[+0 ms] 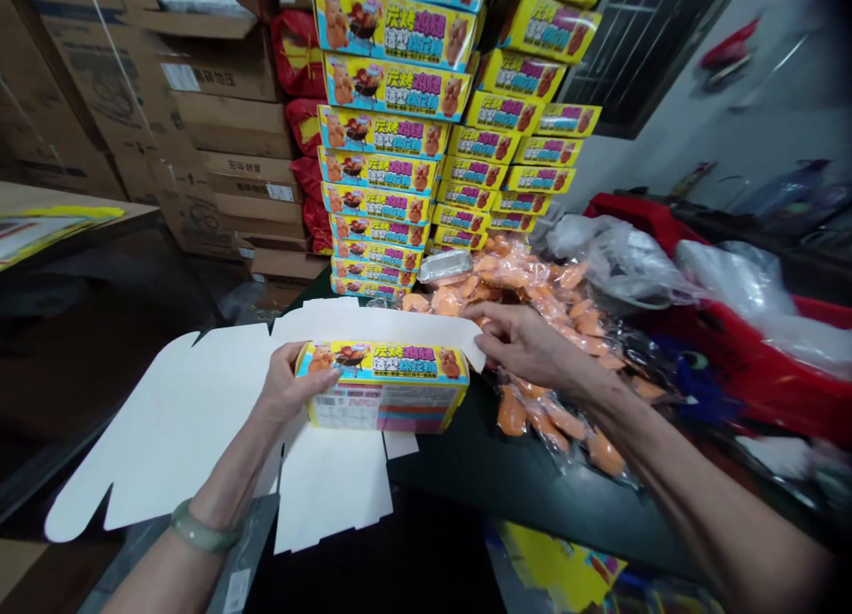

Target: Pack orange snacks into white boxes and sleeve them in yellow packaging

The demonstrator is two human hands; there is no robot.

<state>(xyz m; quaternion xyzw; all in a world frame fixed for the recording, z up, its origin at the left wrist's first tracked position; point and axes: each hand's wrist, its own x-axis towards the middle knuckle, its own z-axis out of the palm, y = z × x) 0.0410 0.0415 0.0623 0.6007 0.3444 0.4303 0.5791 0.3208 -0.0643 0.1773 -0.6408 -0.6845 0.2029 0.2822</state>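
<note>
The left hand, low in the centre-left of the frame, grips the left end of a yellow printed carton, thumb across the front face and fingers wrapped behind. The carton sits at the centre of the frame, long side towards the camera, its white lid flap open and standing up behind it. The right hand, just right of centre, is partly curled, its fingertips touching the right edge of that white flap; whether it pinches the flap or only rests against it cannot be told. A pale green bangle circles the left wrist at the lower left. Under and to the left of the carton lie flat, unfolded white carton blanks, spread over the edge of a dark tabletop. Just behind and below the right hand is a heap of orange items in clear plastic wrappers, running from the centre towards the lower right. Behind them, in the upper centre, rises a tall stack of matching yellow cartons in two columns. Brown cardboard boxes fill the upper left, with red bags wedged between them and the stack. At the right edge, crumpled clear plastic bags lie on a red crate.
</note>
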